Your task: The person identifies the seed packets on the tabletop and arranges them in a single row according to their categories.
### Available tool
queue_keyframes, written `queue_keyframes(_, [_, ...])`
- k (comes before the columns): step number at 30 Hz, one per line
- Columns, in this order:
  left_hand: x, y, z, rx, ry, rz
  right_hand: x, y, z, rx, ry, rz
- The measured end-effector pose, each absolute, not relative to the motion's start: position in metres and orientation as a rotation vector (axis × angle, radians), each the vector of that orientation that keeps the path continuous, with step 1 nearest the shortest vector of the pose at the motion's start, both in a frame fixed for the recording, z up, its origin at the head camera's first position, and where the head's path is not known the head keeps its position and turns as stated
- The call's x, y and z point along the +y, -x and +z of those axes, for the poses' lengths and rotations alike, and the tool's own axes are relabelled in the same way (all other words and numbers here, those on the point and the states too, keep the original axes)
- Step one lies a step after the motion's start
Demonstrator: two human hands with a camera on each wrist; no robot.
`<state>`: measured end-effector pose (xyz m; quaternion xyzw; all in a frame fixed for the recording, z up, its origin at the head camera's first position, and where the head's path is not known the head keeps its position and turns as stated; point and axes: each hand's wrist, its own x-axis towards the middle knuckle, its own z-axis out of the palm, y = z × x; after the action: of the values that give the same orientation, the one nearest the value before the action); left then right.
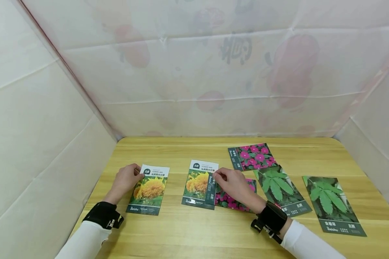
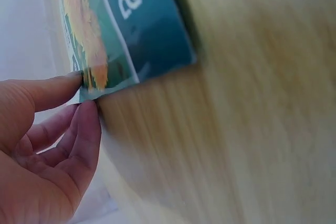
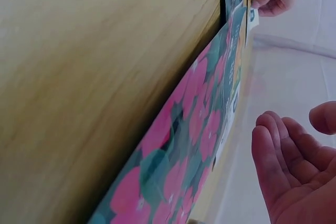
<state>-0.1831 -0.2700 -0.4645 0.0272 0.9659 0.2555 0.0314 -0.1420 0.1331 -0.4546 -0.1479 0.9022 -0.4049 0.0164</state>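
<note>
My left hand (image 1: pixel 125 181) pinches the upper left edge of a seed packet (image 1: pixel 149 190) with a yellow sunflower picture, thumb on the front, as the left wrist view shows. A second yellow sunflower packet (image 1: pixel 194 180) lies at the middle of the table. Partly over its right side lies a packet with pink flowers (image 1: pixel 234 205). My right hand (image 1: pixel 235 185) is above that pink packet's dark label end. In the right wrist view, the right hand's thumb (image 3: pixel 324 118) stands apart from its loosely bent fingers, with nothing held between them.
Another pink-flower packet (image 1: pixel 253 157) lies at the back right, overlapping the top of a green-leaf packet (image 1: pixel 280 189). Farther right lies a second green-leaf packet (image 1: pixel 332 205). White cloth walls (image 1: pixel 194 72) stand behind and beside the wooden table (image 1: pixel 194 237).
</note>
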Motion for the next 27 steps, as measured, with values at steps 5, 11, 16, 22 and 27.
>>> queue_keyframes(5, [-0.267, 0.181, -0.462, 2.975, -0.071, 0.802, 0.137, 0.14, -0.454, 2.882, 0.5, -1.155])
queue_keyframes(11, [-0.245, 0.18, -0.455, 3.073, -0.157, 0.81, 0.146, 0.134, -0.455, 3.112, 0.676, -0.721])
queue_keyframes(16, [-0.21, 0.186, -0.445, 3.125, -0.347, 0.802, 0.156, 0.131, -0.457, 3.193, 0.814, -0.395])
queue_keyframes(22, [-0.168, 0.195, -0.437, 3.058, -0.543, 0.805, 0.166, 0.125, -0.458, 3.073, 0.768, -0.277])
queue_keyframes(27, [-0.143, 0.2, -0.442, 2.977, -0.591, 0.778, 0.174, 0.122, -0.461, 2.942, 0.711, -0.315])
